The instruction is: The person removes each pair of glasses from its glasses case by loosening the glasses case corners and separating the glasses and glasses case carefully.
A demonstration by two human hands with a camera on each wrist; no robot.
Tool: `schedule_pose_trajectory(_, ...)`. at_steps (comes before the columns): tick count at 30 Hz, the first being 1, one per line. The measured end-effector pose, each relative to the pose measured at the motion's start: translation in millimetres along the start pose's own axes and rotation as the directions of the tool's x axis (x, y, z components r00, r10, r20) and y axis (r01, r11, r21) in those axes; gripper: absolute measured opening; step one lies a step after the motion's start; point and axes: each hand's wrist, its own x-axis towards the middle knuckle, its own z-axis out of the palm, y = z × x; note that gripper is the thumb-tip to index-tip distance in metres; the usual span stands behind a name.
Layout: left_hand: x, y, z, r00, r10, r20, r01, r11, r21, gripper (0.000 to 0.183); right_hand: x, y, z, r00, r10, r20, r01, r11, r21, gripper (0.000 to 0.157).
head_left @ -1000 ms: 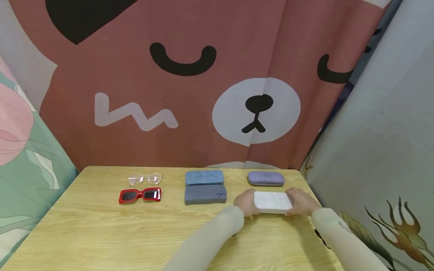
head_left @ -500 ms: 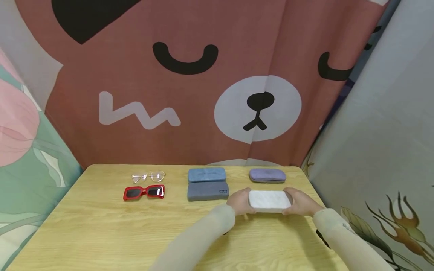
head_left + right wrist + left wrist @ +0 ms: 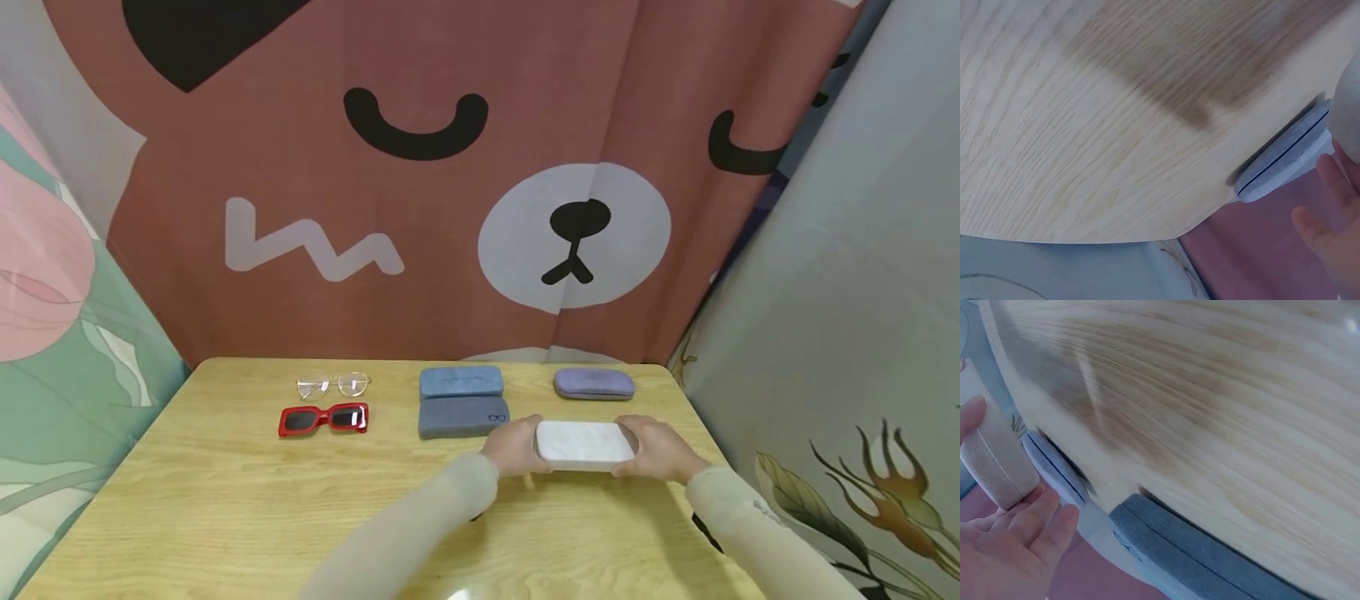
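A white glasses case (image 3: pixel 583 443) with a seam along its side is held level between both hands, lifted over the table. My left hand (image 3: pixel 516 446) grips its left end, and my right hand (image 3: pixel 660 448) grips its right end. Seen from the left wrist, fingertips (image 3: pixel 1054 519) of the left hand lie at the end of the white case (image 3: pixel 999 459). The right wrist view catches only an edge of the case (image 3: pixel 1347 112), beside the right hand's fingers (image 3: pixel 1313 228). Just behind it on the table lies a purple glasses case (image 3: pixel 594 383).
A blue case (image 3: pixel 461 382) and a grey case (image 3: pixel 457 417) lie front to back at the table's middle. Clear-framed glasses (image 3: pixel 333 385) and red sunglasses (image 3: pixel 324 418) lie farther left. A bear-print curtain (image 3: pixel 420 250) hangs behind the wooden table (image 3: pixel 225 508).
Both hands have carried the white case to the left and a little toward the person, nearer the grey case. The head view has shifted slightly. Other things on the table stay put.
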Motion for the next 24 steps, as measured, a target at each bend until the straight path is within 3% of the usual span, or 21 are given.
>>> schedule_pose_trajectory(8, -13.5, -13.2, -7.0, 0.999, -0.024, 0.025, 0.023, 0.999, 0.025, 0.077, 3.0, -16.7, 7.2, 1.000, -0.014, 0.000, 0.014, 1.000, -0.019, 0.088)
schedule_pose_trajectory(24, -33.4, -36.4, -17.5, 0.997, -0.064, 0.050, 0.065, 0.998, -0.019, 0.081, 15.7, -41.9, 20.7, 0.999, -0.041, 0.008, 0.041, 0.998, -0.044, 0.083)
